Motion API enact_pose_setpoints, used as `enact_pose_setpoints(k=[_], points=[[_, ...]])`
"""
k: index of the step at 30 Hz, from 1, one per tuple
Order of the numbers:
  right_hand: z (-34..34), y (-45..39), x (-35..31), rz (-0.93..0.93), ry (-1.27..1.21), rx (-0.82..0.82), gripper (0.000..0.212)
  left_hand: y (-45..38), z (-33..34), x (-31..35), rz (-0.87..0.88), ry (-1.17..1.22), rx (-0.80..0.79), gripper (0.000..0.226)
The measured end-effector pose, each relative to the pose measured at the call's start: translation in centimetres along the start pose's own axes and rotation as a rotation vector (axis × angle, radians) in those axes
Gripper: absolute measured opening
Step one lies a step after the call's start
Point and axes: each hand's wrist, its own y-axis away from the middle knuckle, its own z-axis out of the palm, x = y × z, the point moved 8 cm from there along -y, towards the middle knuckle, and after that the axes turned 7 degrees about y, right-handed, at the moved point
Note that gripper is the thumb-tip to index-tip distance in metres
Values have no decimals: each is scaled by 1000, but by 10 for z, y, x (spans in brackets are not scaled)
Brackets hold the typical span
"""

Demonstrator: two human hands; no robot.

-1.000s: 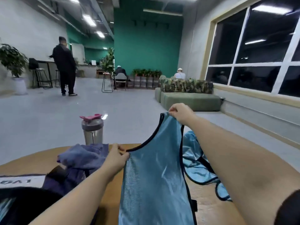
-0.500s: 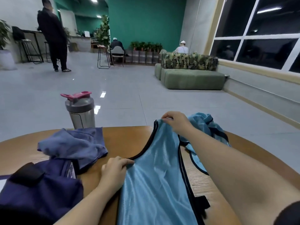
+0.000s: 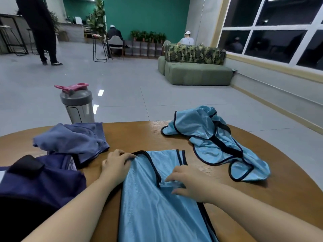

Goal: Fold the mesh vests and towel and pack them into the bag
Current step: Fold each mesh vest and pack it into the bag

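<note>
A light blue mesh vest (image 3: 157, 206) with black trim lies flat on the round wooden table (image 3: 139, 135), its shoulder straps pointing away from me. My left hand (image 3: 116, 165) grips the left strap at its top. My right hand (image 3: 188, 182) pinches a fold of the mesh near the neckline. A second blue vest (image 3: 213, 144) lies crumpled at the table's right. A bluish-purple towel (image 3: 73, 138) is bunched at the left, draped partly over a dark navy bag (image 3: 40, 182).
A grey shaker bottle (image 3: 78, 105) with a pink lid stands at the table's far left edge. Beyond the table are a grey floor, a green sofa (image 3: 197, 72), stools and several people in the distance.
The vest I held up in the air has come down flat onto the table. My right hand has moved from the right strap to the neckline area. The camera has tilted down.
</note>
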Motion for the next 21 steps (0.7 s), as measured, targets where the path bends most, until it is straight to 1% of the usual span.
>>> enact_pose_setpoints(k=[2, 3, 4, 5, 7, 9, 10, 11, 13, 15, 17, 18, 19, 21], points=[[-11, 7, 8, 63, -103, 96, 35, 8, -4, 11, -20, 0, 3, 30], [-20, 9, 17, 117, -148, 175, 30, 14, -7, 22, 14, -17, 23, 32], [-28, 11, 28, 189, -193, 249, 26, 21, -7, 37, 85, -42, 30, 36], [-33, 15, 40, 273, -247, 289, 22, 29, -4, 56, 186, -59, 10, 42], [-29, 22, 57, 418, -356, 269, 19, 53, 14, 94, 376, -98, -129, 54], [-16, 33, 63, 491, -411, 200, 20, 73, 34, 117, 476, -179, -262, 60], [-10, 40, 62, 505, -418, 163, 22, 79, 42, 121, 501, -219, -291, 59], [-5, 48, 60, 504, -417, 123, 26, 82, 47, 123, 512, -247, -300, 54], [3, 64, 52, 475, -419, 34, 32, 84, 52, 122, 507, -265, -285, 37], [11, 74, 46, 423, -466, -16, 35, 86, 53, 123, 485, -233, -245, 29], [18, 78, 41, 392, -534, 16, 31, 93, 60, 128, 435, -128, -247, 33], [23, 78, 42, 393, -524, 54, 29, 99, 65, 129, 395, -75, -266, 39], [29, 77, 44, 404, -474, 84, 31, 105, 72, 128, 366, -58, -280, 45], [37, 72, 43, 420, -347, 126, 38, 113, 82, 125, 354, -138, -282, 55]])
